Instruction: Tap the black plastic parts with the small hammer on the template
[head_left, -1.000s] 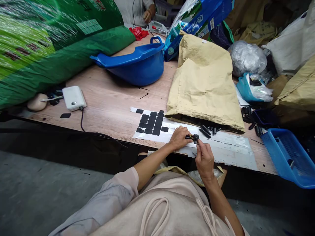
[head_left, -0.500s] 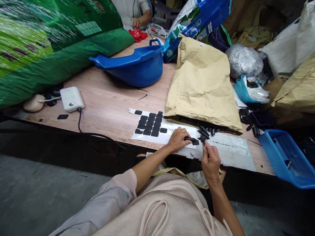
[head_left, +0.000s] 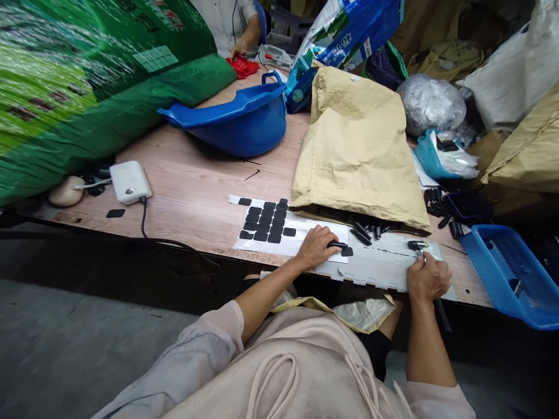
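My left hand rests on the white sheet, its fingers closed on a small black tube. A black rounded patch lies just beside the tube's end. To the right, my right hand is wrapped round the handle of a small mallet with a black head and a pale yellowish face. The mallet head is over the grey board, apart from the left hand. Several loose black tubes lie between the hands, by the paper sack.
Rows of black patches cover the sheet's left part. A tan paper sack and blue basin stand behind. A blue basket is at the right edge, a white box with a cable at left. Across the table, another person's hand touches red material.
My right hand has moved right with the mallet, away from the tube in my left hand. My left hand stays in place. The other person's hand has shifted down toward the red material.
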